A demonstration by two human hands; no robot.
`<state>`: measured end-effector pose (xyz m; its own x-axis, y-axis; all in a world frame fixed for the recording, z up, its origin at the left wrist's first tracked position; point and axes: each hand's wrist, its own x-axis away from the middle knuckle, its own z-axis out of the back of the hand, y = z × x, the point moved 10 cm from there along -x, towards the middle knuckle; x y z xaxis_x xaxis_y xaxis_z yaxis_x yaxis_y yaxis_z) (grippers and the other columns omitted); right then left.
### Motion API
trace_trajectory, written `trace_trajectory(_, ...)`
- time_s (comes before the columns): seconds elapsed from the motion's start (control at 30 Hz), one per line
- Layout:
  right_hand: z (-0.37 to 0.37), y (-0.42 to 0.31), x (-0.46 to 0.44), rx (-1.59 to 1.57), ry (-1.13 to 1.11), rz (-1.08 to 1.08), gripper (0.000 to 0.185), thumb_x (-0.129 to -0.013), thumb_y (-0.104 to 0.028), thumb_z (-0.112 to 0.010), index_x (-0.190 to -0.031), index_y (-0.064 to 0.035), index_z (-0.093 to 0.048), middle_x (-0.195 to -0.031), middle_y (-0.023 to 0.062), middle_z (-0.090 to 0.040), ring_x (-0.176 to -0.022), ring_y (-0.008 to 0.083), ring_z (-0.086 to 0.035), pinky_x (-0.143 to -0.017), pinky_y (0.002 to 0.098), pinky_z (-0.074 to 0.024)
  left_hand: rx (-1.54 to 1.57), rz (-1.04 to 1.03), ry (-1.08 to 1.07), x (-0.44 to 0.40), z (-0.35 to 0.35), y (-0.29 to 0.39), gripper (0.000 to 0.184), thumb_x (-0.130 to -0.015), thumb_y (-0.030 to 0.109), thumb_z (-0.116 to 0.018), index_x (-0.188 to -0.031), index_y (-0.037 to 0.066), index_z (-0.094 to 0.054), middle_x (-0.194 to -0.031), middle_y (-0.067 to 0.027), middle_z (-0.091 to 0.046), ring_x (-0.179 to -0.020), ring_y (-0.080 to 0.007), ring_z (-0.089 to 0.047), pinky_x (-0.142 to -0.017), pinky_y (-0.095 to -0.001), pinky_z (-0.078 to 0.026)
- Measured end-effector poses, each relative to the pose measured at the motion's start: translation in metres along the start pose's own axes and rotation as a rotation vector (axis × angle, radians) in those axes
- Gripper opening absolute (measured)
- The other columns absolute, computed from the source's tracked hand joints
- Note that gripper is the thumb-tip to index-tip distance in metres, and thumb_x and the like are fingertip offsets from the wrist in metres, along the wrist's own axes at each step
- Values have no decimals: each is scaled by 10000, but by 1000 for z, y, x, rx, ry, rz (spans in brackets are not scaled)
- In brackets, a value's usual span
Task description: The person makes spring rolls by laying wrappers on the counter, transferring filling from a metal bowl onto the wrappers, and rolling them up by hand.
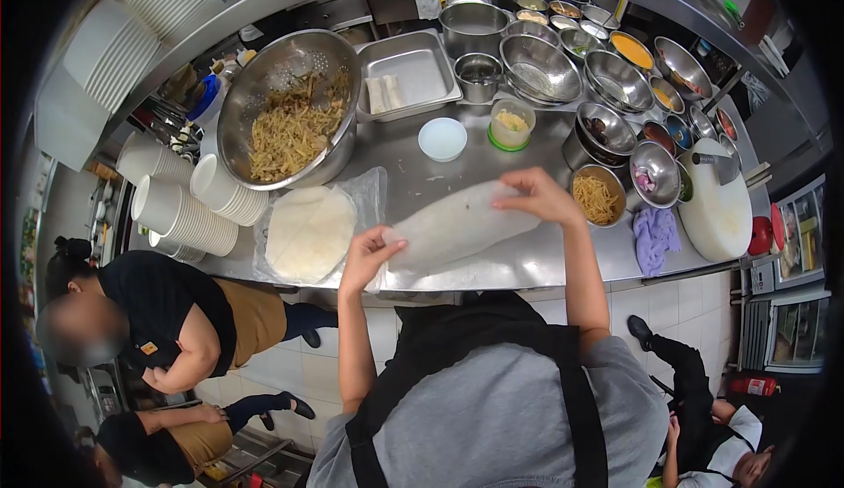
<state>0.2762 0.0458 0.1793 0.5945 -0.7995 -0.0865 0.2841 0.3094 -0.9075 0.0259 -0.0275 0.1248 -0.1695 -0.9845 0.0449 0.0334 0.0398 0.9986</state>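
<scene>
A thin, translucent spring roll wrapper is stretched between my hands, just over the steel counter. My left hand pinches its left edge between thumb and fingers. At the right edge, my right hand pinches it too. Left of my left hand, a stack of round wrappers lies on a plastic sheet. Shredded filling fills part of a large perforated steel bowl. Two white rolls lie side by side in a rectangular steel tray.
A white bowl and a tub of yellowish paste stand beyond the wrapper. A bowl of yellow strips, a purple cloth and a cutting board with a cleaver are rightward. Stacked white tubs stand left. Several people are nearby.
</scene>
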Motion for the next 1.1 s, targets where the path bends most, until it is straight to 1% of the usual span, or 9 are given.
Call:
trace_trajectory(0.2, -5, 48, -71, -76, -7, 38, 236, -751, -134, -717, -926, 2, -635, -776, 29, -626, -751, 89, -564, -656, 271, -449, -108, -79, 208, -34, 31, -9, 101, -837, 66, -655, -910, -3, -638, -777, 13, -645, -683, -32, -556, -611, -196, -442)
trace_trajectory(0.3, -22, 94, -102, 434, 138, -18, 264, -736, -124, -710, -972, -31, -639, -858, 91, -656, -844, 227, -638, -735, 356, -492, -642, -57, 402, -54, 62, -69, 168, -764, 107, -692, -903, 27, -642, -712, -78, -640, -617, -180, -584, -618, -294, -478)
trace_trajectory(0.33, -27, 80, -109, 485, 200, -1, 261, -734, -135, -710, -967, -39, -644, -864, 97, -650, -841, 247, -637, -739, 367, -490, -642, -127, 464, -55, 66, -81, 200, -732, 92, -681, -922, 46, -635, -762, -127, -610, -675, -281, -587, -665, -356, -483)
trace_trajectory(0.43, -28, 7, -129, 504, 336, 82, 229, -743, -174, -697, -944, -71, -657, -911, 92, -619, -853, 289, -611, -743, 390, -481, -850, -286, 680, -37, 62, -43, 285, -721, 48, -675, -997, 74, -608, -857, -98, -566, -724, -249, -565, -684, -336, -472)
trace_trajectory(0.6, -82, -127, -197, 538, 416, 556, 132, -760, -197, -645, -839, -100, -686, -890, 99, -583, -893, 284, -541, -738, 420, -447, -389, -321, 879, -28, 105, -39, 231, -821, 107, -646, -1023, 59, -544, -880, -55, -518, -766, -149, -552, -643, -294, -470)
trace_trajectory(0.9, -183, -88, -323, 1109, -326, -16, 488, -596, -281, -764, -1020, -54, -681, -1230, 118, -557, -1197, 315, -421, -899, 462, -385, 378, -147, 1213, -15, 211, -41, 392, -917, 254, -561, -1213, 80, -372, -979, -65, -509, -776, -140, -570, -536, -255, -451)
trace_trajectory(1.0, -172, -74, -337, 1289, -474, -130, 431, -618, -211, -748, -1012, -50, -681, -1150, 112, -619, -1126, 302, -527, -839, 434, -452, 422, -163, 1183, -15, 232, -33, 362, -885, 191, -587, -1167, 74, -393, -961, -58, -535, -772, -139, -579, -535, -257, -449)
trace_trajectory(1.03, -166, -67, -345, 1233, -493, -150, 438, -662, -237, -768, -1078, -137, -673, -1078, 69, -661, -970, 298, -628, -650, 475, -505, 446, -181, 1155, -19, 237, -28, 350, -874, 170, -591, -1150, 74, -399, -951, -54, -537, -763, -140, -578, -535, -257, -446)
trace_trajectory(1.1, -143, -79, -356, 1216, -287, -99, 321, -713, -160, -688, -1024, -82, -684, -1028, 87, -677, -940, 283, -651, -701, 426, -525, 515, -170, 1096, -22, 241, -27, 279, -841, 86, -584, -1057, 73, -408, -913, -45, -530, -730, -144, -575, -548, -267, -470)
